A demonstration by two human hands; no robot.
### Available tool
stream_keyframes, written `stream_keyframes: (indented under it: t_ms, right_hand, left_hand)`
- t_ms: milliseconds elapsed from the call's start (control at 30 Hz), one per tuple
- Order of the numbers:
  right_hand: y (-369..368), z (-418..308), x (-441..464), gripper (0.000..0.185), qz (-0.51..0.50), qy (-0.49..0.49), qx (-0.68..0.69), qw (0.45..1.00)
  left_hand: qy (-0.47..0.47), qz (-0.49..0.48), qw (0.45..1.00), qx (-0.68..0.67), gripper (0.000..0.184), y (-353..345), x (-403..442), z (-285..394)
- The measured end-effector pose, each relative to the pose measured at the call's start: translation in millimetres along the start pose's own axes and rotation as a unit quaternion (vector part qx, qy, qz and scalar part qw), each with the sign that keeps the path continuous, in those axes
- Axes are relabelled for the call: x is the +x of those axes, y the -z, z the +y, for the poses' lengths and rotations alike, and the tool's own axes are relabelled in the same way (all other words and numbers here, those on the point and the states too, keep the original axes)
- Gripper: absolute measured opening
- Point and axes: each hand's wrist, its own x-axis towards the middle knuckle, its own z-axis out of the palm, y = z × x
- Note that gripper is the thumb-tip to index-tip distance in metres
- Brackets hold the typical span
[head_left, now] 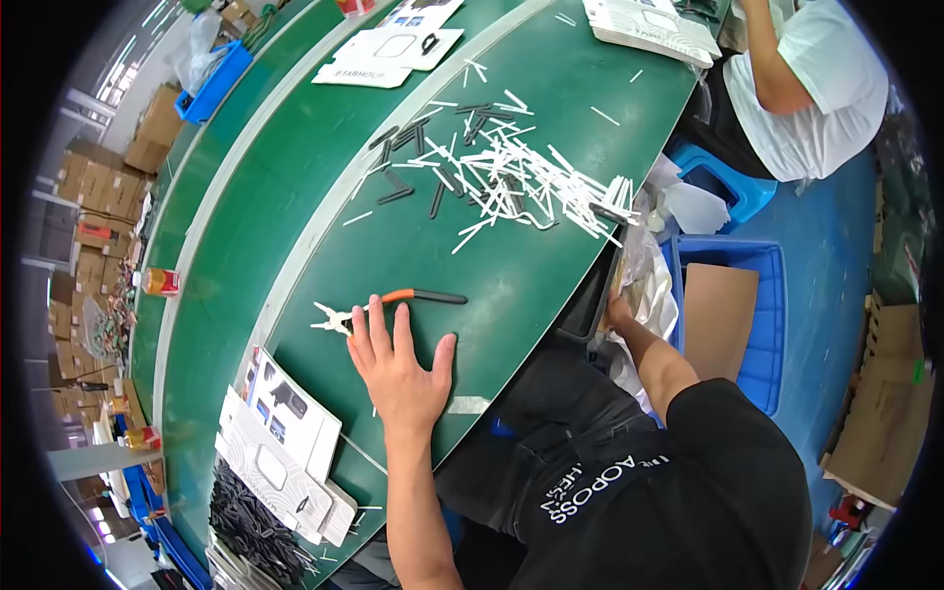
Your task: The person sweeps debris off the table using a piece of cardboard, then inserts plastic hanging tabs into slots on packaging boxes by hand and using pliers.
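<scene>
My left hand [398, 359] lies palm down on the green table, its fingers stretched out and spread. Its fingertips rest over a pair of pliers [423, 295] with orange and black handles; the metal jaws point left, and one handle is partly under the fingers. My right hand [619, 311] is down past the table edge, at a clear plastic bag [651, 295] with white contents. Its fingers are mostly hidden there. A loose heap of white strips [521, 177] mixed with short black pieces [393, 143] lies farther up the table.
Printed white cardboard sleeves [285, 433] and a pile of black pieces [251, 521] lie at lower left. A blue bin [777, 324] holding cardboard stands right of the table, near a blue stool [752, 187]. Another person [816, 88] in a white shirt sits at upper right.
</scene>
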Motion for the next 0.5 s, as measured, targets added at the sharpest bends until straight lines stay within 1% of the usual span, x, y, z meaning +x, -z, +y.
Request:
stream_keyframes:
  t_ms: [233, 300, 400, 467, 500]
  right_hand:
    - [-6, 2, -5, 0.088, -0.01, -0.014, 0.024, 1.0]
    - [-10, 3, 3, 0.087, -0.016, -0.021, 0.053, 0.998]
    - [-16, 12, 27, 0.084, -0.031, -0.046, 0.135, 0.989]
    - [-14, 5, 23, 0.08, -0.008, -0.055, 0.13, 0.99]
    - [-12, -1, 23, 0.08, -0.013, -0.054, 0.125, 0.991]
  left_hand:
    - [0.0, -0.001, 1.0, -0.004, 0.057, 0, -2, -1]
    - [-0.003, 0.002, 1.0, -0.004, 0.057, 1, -2, -1]
    - [-0.009, 0.007, 1.0, -0.005, 0.056, 1, -4, -1]
    - [-0.01, 0.011, 1.0, -0.01, 0.056, 1, -7, -2]
    - [-0.004, 0.011, 1.0, -0.006, 0.056, 1, -8, -2]
